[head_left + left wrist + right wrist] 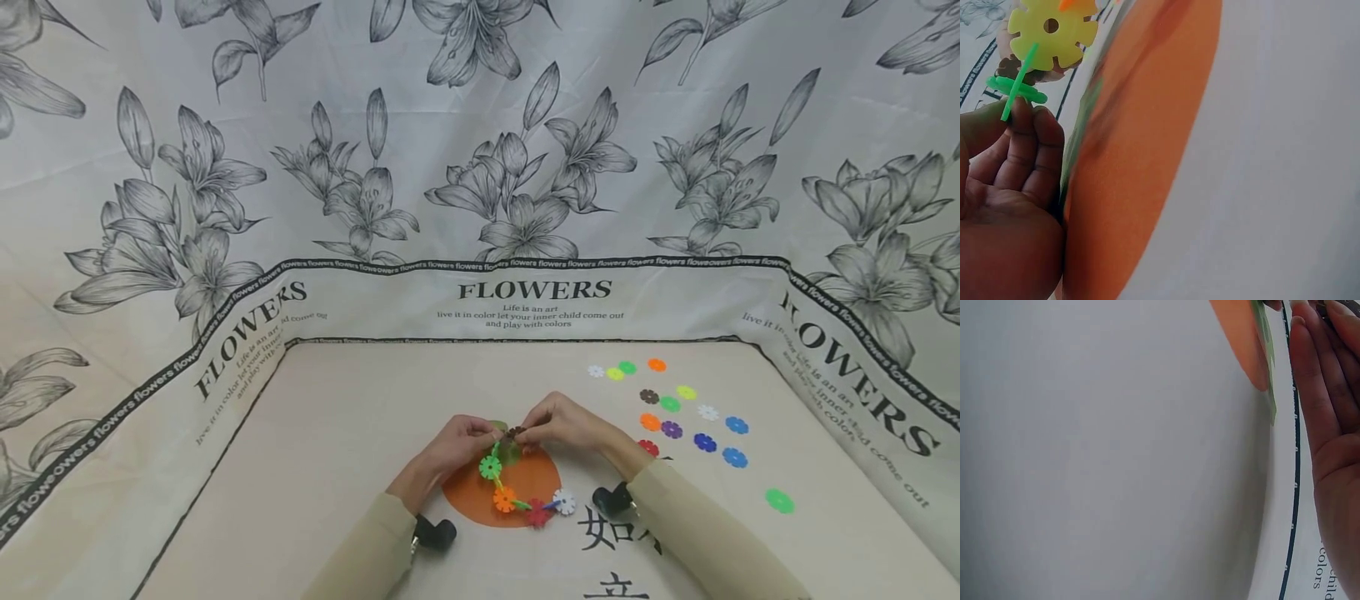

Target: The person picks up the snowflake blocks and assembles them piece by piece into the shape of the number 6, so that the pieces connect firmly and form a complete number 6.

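Observation:
A chain of notched plastic discs, shaped like flowers, hangs in front of my hands over the orange circle printed on the cloth. My left hand (463, 439) pinches a green disc (1034, 93) at the chain's upper end between thumb and fingers. Close beside it, my right hand (562, 421) holds a brown disc (514, 432) by its fingertips. Lower along the chain come another green disc (490, 467), a yellow disc (1074, 42), an orange disc (504, 499), a red disc (537, 512) and a white disc (564, 502). Fingers partly hide the brown disc.
Loose discs lie scattered on the cloth to the right, among them a purple disc (671, 430), a dark blue disc (705, 442) and, nearer the front, a green disc (780, 501). A flower-printed curtain (525, 304) borders the table at the back and sides.

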### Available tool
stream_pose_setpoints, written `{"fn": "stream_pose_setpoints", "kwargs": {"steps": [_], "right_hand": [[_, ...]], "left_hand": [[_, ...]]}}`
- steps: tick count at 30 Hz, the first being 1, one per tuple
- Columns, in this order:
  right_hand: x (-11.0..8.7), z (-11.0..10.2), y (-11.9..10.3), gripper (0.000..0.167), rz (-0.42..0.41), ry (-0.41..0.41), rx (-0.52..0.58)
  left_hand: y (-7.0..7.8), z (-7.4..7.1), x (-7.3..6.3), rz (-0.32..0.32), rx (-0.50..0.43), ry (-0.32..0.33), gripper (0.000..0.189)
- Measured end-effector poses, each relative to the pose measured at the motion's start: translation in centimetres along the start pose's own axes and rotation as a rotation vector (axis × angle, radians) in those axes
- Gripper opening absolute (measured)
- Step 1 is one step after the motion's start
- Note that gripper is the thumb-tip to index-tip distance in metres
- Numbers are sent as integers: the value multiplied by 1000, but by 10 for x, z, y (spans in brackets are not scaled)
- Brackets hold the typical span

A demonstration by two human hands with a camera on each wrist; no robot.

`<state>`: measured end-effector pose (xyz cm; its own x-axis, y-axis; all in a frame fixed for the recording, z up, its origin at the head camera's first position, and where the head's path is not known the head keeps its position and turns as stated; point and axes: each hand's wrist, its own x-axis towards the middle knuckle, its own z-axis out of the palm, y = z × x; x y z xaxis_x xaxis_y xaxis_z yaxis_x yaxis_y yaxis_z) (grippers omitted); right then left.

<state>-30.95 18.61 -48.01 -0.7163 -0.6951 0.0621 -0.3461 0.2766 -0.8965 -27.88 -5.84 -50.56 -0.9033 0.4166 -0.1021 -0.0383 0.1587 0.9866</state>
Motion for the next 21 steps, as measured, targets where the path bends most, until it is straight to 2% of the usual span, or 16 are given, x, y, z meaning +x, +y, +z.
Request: {"fn": "stream_pose_setpoints", "kwargs": {"steps": [8,13,21], "right_hand": [[1,3,2,11,-9,30,37],[0,3,-1,12,13,43,19],[-4,2,-8,11,19,11,-98]], "left_hand": [[0,1,-1,35,-16,29,20],[1,0,0,23,-27,25,21],[-2,2,3,10,32,-3,22]]}}
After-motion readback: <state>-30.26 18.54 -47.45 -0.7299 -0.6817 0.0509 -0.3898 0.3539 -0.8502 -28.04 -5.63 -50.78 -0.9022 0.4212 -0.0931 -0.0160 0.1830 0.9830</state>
